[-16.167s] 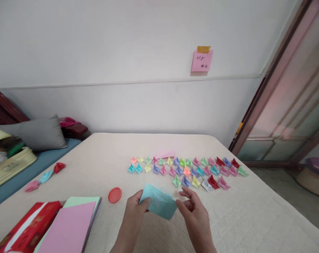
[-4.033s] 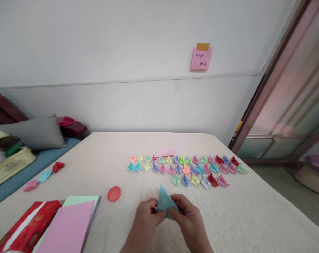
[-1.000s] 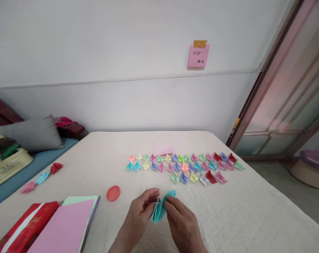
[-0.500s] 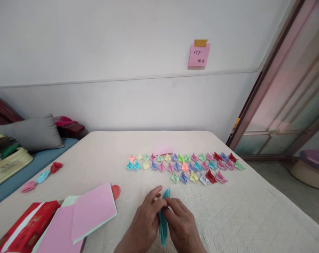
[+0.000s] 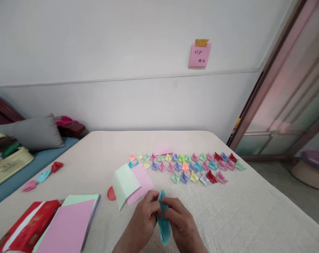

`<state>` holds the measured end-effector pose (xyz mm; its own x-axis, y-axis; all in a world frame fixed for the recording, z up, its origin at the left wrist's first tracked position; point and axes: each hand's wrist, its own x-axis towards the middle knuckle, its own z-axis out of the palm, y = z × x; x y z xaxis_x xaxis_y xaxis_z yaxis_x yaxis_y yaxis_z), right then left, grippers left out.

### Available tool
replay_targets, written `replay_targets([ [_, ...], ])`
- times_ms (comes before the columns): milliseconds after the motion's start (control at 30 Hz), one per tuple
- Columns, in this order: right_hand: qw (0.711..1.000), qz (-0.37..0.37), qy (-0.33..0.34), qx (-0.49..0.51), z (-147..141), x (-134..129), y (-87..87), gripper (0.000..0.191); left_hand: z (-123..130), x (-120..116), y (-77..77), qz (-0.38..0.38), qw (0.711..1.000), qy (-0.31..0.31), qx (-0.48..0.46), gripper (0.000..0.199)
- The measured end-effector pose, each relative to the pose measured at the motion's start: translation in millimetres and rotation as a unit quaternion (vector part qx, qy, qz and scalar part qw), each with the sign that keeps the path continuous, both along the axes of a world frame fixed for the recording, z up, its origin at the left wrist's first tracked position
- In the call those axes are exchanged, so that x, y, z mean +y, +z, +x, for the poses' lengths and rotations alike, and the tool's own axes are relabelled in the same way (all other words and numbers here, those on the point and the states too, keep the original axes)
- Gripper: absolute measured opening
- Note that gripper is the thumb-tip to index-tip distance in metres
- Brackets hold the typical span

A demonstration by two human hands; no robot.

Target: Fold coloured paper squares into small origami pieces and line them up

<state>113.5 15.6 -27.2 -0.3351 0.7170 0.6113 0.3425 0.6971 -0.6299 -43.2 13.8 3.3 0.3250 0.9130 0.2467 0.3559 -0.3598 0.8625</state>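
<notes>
A folded piece of turquoise paper stands on edge between both hands, low in the centre of the view. My left hand pinches its left side, fingertips near the upper part. On the other side, my right hand holds it with thumb and fingers. Just beyond my left hand, a pale green sheet and a pink sheet overlap at an angle, looking bent or lifted. The green one partly covers a red round object.
Rows of small folded paper pieces spread beyond the hands. At the left are a paper stack, a red packet and three folded pieces. A pink note is taped to the wall.
The top pink and green sheets have moved off the stack to the right, toward my left hand, and turned partly over. The turquoise paper is tilted differently and shows more of its face.
</notes>
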Motion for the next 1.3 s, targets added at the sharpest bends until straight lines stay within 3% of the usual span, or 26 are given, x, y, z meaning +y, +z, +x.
replay_targets([
  [133, 0.992, -0.103, -0.026, 0.073, 5.9, 1.1, 3.0, 0.026, -5.9, 6.7, -2.4, -0.046, 0.992, 0.049, -0.107, 0.018],
  [233, 0.974, -0.182, -0.06, 0.123, 6.4, 5.3, 3.3, 0.021, -7.1, 10.0, -5.9, -0.151, 0.97, 0.073, -0.177, 0.013],
  [333, 0.938, -0.305, -0.045, 0.156, 4.4, 9.7, 5.1, 0.018, -3.3, 9.4, -7.2, -0.255, 0.934, 0.101, -0.227, 0.009],
  [467, 0.891, -0.411, -0.02, 0.191, 2.6, 11.3, 8.6, 0.01, 0.0, 7.7, -6.4, -0.271, 0.918, 0.14, -0.254, 0.006],
  [533, 0.881, -0.425, -0.025, 0.209, 2.2, 11.5, 8.1, 0.008, -0.1, 7.3, -6.2, -0.269, 0.914, 0.141, -0.268, 0.005],
  [633, 0.876, -0.424, -0.059, 0.221, 1.9, 12.3, 5.1, 0.02, -0.1, 6.4, -5.6, -0.273, 0.912, 0.124, -0.281, 0.006],
  [833, 0.888, -0.401, -0.092, 0.207, 2.2, 13.1, 3.6, 0.021, 0.5, 4.5, -1.8, -0.292, 0.908, 0.054, -0.295, 0.021],
  [1033, 0.889, -0.392, -0.088, 0.221, 1.1, 13.8, -4.7, 0.021, 0.1, 7.3, -8.9, -0.205, 0.946, 0.056, -0.245, 0.02],
  [1133, 0.865, -0.406, -0.057, 0.289, 1.3, 15.1, -6.2, 0.015, -0.2, 9.3, -13.4, -0.216, 0.938, 0.068, -0.263, 0.039],
  [1233, 0.83, -0.45, -0.027, 0.328, 2.3, 15.8, -2.4, 0.034, -1.5, 10.5, -17.0, -0.227, 0.935, 0.079, -0.26, 0.048],
  [1300, 0.815, -0.479, -0.005, 0.326, 2.5, 14.9, 1.2, 0.031, -1.7, 10.7, -19.8, -0.228, 0.939, 0.073, -0.248, 0.049],
])
